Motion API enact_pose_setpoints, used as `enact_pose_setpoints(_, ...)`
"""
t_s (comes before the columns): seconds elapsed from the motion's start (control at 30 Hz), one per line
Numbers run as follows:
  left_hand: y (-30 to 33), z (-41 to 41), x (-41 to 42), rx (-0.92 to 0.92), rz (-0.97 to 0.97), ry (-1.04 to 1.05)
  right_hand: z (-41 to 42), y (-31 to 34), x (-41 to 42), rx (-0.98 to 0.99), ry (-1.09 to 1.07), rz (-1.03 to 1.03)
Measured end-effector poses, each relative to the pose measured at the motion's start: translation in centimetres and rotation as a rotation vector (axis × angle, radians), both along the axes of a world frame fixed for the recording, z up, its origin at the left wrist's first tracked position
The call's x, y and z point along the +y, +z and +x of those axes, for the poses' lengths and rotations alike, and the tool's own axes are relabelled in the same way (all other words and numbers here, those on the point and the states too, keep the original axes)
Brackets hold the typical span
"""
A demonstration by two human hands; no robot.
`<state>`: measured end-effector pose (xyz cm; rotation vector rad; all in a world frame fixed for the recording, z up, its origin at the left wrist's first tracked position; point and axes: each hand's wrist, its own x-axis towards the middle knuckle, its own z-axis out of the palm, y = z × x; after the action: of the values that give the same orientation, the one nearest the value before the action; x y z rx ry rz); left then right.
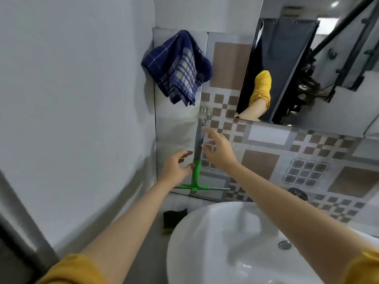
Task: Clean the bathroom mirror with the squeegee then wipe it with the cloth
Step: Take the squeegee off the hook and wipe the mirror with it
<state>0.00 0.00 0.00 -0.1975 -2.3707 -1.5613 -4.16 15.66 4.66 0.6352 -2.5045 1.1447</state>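
Observation:
A squeegee with a grey handle, green neck and green crossbar hangs blade-down from a metal wall hook. My left hand is just left of the green neck, fingers apart, thumb touching or nearly touching it. My right hand is spread open just right of the grey handle, fingertips close to it. A blue checked cloth hangs on the wall above the squeegee. The mirror is at the upper right and reflects a yellow sleeve and a dark panel.
A white washbasin with a metal drain sits below my right arm. A dark sponge lies on the floor left of the basin. Patterned brown and grey tiles cover the wall under the mirror. A plain white wall stands at the left.

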Motion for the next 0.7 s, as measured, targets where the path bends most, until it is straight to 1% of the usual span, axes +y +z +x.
enact_pose_setpoints(0.17,-1.7,-2.7,-0.2,-0.081,0.035,-0.083,-1.5,-1.1,-0.9,0.042,-0.024,0.040)
enact_pose_setpoints(0.3,-2.4,-4.0,-0.1,-0.091,0.133,-0.116,-2.1,-1.4,-0.9,0.014,-0.017,-0.027)
enact_pose_setpoints(0.43,-2.9,-4.6,0.3,-0.038,0.198,-0.152,-2.6,-1.5,-0.8,-0.003,-0.019,-0.117)
enact_pose_setpoints(0.53,-3.2,-4.9,0.9,-0.008,0.191,-0.178,-2.7,-1.4,-0.8,-0.012,-0.014,-0.145)
enact_pose_setpoints(0.7,-3.3,-4.7,1.3,0.039,0.205,-0.141,-2.5,-1.2,-0.7,-0.023,0.001,-0.172)
